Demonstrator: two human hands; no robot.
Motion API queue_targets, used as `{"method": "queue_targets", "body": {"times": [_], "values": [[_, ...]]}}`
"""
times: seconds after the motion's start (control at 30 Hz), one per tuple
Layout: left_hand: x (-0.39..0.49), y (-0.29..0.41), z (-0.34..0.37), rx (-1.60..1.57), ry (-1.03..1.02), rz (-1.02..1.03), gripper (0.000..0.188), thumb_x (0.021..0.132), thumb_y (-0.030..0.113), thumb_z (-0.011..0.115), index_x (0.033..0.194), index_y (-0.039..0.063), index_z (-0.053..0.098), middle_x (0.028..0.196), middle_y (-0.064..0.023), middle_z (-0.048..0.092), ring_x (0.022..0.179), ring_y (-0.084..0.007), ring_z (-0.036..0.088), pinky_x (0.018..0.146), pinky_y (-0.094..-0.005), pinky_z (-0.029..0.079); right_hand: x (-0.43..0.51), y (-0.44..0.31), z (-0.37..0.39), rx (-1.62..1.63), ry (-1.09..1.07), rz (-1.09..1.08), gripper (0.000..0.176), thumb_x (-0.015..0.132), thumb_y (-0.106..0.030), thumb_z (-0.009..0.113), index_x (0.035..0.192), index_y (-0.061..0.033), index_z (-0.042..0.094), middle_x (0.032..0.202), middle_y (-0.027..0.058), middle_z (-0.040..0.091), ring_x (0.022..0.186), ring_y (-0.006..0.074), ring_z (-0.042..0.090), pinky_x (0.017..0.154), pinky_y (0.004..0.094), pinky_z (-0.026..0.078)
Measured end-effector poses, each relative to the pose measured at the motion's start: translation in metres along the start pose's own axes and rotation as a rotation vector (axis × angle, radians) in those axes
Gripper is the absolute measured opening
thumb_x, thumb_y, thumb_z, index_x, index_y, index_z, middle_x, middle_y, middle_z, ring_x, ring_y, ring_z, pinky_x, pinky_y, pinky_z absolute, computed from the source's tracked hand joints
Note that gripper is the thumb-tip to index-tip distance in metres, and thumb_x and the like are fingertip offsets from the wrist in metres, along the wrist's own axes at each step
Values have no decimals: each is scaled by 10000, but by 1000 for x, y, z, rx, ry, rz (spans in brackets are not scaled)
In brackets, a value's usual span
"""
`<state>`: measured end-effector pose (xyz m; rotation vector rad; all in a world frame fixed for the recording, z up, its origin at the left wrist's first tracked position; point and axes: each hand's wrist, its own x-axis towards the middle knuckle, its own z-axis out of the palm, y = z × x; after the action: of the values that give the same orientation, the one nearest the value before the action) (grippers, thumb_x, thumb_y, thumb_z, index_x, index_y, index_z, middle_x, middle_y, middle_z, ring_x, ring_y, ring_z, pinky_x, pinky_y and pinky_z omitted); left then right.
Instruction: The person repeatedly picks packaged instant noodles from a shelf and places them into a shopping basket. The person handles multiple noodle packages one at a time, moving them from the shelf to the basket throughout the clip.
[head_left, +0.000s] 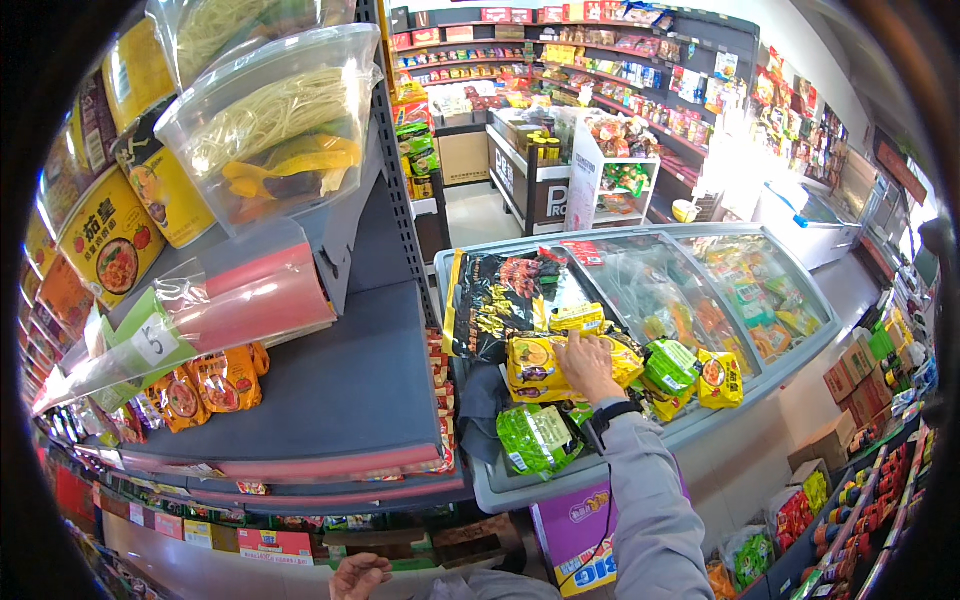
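My right hand reaches out over the chest freezer and rests on yellow packets of instant noodles; whether its fingers grip one I cannot tell. Green noodle packets lie nearer me, and a green packet and a yellow one lie right of the hand. Beyond is a large black and yellow packet. Low in the view, my left hand hangs with curled fingers and nothing visible in it. Orange noodle packets sit on the dark shelf at the left.
The sliding-glass freezer stretches away to the right. A shelf edge and clear plastic bins of noodles stand at the left. Below the freezer is a purple box. Cartons and stocked racks line the right side.
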<state>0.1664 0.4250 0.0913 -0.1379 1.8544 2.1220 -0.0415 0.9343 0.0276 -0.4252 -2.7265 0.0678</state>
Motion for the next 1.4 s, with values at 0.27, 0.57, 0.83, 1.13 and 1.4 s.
{"method": "queue_targets", "body": {"times": [0.27,0.57,0.83,1.13,1.4], "values": [[-6,-4,3,13,54,-46,211,998,118,651,1184,23,682,1119,-83,712,1058,-204,677,953,-348,533,15,18,34,251,-42,153,410,937,-345,636,1171,-15,572,936,250,727,936,437,678,884,549,445],[-6,-7,5,-9,115,-69,244,980,102,660,1206,12,651,1146,-110,699,1075,-229,673,958,-377,539,7,7,-7,878,61,383,571,759,-329,837,1189,-10,638,883,161,720,835,272,699,765,411,544],[17,16,31,54,67,-111,264,945,84,687,1182,-13,622,1142,-153,692,1086,-263,675,971,-412,553,-35,-4,-30,1422,242,448,460,806,-78,829,1203,-10,606,860,-26,535,772,84,504,711,248,445],[52,55,96,-45,-432,-89,560,997,159,661,1486,9,434,1433,-159,547,1307,-238,557,1101,-389,458,-140,-47,-143,1837,63,483,501,856,2,738,1315,15,539,1066,46,625,1011,135,604,942,292,494],[63,42,146,-308,-437,-178,637,1019,196,641,1530,0,315,1463,-108,503,1361,-201,494,1163,-365,388,-183,-89,-167,1310,90,177,563,878,-58,766,1377,12,516,1208,140,611,1133,259,617,996,387,508]]}}
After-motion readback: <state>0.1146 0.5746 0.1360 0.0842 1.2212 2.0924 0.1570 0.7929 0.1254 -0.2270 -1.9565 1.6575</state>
